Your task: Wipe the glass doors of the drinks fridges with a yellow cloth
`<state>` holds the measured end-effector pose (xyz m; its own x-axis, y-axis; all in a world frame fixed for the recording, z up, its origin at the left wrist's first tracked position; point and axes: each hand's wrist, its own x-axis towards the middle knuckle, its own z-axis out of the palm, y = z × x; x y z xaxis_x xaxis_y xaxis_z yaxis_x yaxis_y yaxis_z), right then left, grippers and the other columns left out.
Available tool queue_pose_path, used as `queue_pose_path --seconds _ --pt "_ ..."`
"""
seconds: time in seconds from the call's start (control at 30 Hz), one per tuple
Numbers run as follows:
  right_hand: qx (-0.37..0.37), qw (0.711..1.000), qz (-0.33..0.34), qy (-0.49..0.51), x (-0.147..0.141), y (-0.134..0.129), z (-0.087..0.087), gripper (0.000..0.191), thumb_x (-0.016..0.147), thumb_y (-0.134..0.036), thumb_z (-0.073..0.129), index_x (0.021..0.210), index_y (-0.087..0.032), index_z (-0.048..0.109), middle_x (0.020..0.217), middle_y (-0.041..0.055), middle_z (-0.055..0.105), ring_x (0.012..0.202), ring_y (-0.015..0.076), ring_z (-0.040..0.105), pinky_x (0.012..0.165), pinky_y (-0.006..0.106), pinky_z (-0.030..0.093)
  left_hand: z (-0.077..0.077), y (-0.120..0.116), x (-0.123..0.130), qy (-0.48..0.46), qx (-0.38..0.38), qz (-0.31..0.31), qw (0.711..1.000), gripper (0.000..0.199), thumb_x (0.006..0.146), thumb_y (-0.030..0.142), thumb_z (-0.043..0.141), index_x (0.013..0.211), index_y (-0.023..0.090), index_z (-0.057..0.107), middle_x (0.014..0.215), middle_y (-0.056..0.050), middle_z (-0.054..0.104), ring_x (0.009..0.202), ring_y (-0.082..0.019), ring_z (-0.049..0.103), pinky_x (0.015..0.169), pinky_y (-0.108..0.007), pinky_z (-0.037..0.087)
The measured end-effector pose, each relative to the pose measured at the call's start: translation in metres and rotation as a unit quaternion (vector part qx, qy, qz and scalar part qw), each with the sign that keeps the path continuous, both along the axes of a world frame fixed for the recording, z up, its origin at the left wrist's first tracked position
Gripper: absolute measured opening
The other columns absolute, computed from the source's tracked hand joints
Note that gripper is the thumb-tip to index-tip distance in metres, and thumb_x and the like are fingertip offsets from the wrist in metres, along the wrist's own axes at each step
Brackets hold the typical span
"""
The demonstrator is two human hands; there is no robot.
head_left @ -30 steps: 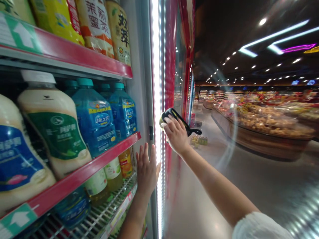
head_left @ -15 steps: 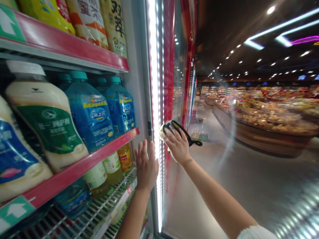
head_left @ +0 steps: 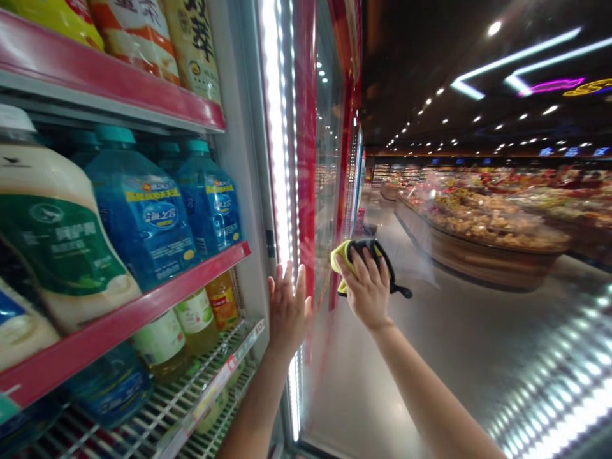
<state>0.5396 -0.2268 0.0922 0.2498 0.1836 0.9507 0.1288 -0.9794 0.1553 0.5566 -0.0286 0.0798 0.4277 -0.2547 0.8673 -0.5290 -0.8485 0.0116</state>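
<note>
My right hand (head_left: 367,294) lies with its fingers over a folded yellow-and-black cleaning cloth (head_left: 342,258), flat against the clear glass door (head_left: 329,389). A dark loop hangs off the cloth's right side. My left hand (head_left: 289,309) is raised, fingers stretched apart and holding nothing, beside the bright LED strip (head_left: 272,83) along the cooler's side. Whether its palm touches the frame or the glass I cannot tell.
Blue drink bottles (head_left: 143,210) and a large bottle with a green label (head_left: 67,236) stand behind a red shelf edge (head_left: 143,312) at left. A wire shelf (head_left: 129,427) lies below. Through the glass appears a wooden display stand (head_left: 488,255) piled with goods.
My right hand and the cloth have moved right, away from the LED strip, across the glass. The view has turned a little to the right. My left hand stays open near the strip.
</note>
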Motion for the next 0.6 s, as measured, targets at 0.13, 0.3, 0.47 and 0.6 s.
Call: queue_pose_path --seconds 0.13,0.3,0.47,0.6 --pt "0.021 0.999 -0.035 0.004 -0.017 -0.005 -0.046 0.060 0.098 -0.015 0.057 0.154 -0.034 0.050 0.144 0.0108 0.064 0.144 0.0330 0.047 0.126 0.060 0.017 0.005 -0.012 -0.002 0.010 0.004 -0.009 1.000 0.079 0.094 0.018 0.061 0.164 0.019 0.023 0.168 -0.022 0.029 0.160 -0.035 0.015 0.125 -0.062 0.028" --pt "-0.045 0.998 -0.006 0.043 -0.012 -0.011 -0.029 0.056 0.099 -0.020 0.057 0.152 -0.039 0.051 0.150 0.0044 0.060 0.144 0.0274 0.046 0.128 0.056 0.016 0.009 -0.027 0.004 -0.003 -0.018 -0.049 0.999 0.082 0.096 0.018 0.057 0.166 0.022 0.014 0.171 -0.020 0.024 0.160 -0.035 0.015 0.126 -0.062 0.024" --pt "0.065 0.992 -0.099 -0.039 -0.025 -0.053 -0.009 0.063 0.097 -0.019 0.059 0.155 -0.037 0.047 0.155 0.0133 0.052 0.149 0.0387 0.039 0.121 0.068 0.026 0.009 -0.050 0.004 -0.013 -0.007 -0.102 0.995 0.093 0.093 0.016 0.062 0.167 0.025 0.006 0.171 -0.019 0.023 0.159 -0.036 0.015 0.126 -0.063 0.026" --pt "0.078 0.988 -0.126 -0.042 -0.039 -0.057 -0.062 0.063 0.096 -0.016 0.058 0.155 -0.034 0.048 0.151 0.0159 0.053 0.150 0.0406 0.037 0.119 0.071 0.030 0.006 -0.063 0.001 -0.012 0.011 -0.120 0.993 0.096 0.093 0.018 0.064 0.167 0.026 0.004 0.170 -0.018 0.026 0.159 -0.036 0.019 0.125 -0.062 0.029"
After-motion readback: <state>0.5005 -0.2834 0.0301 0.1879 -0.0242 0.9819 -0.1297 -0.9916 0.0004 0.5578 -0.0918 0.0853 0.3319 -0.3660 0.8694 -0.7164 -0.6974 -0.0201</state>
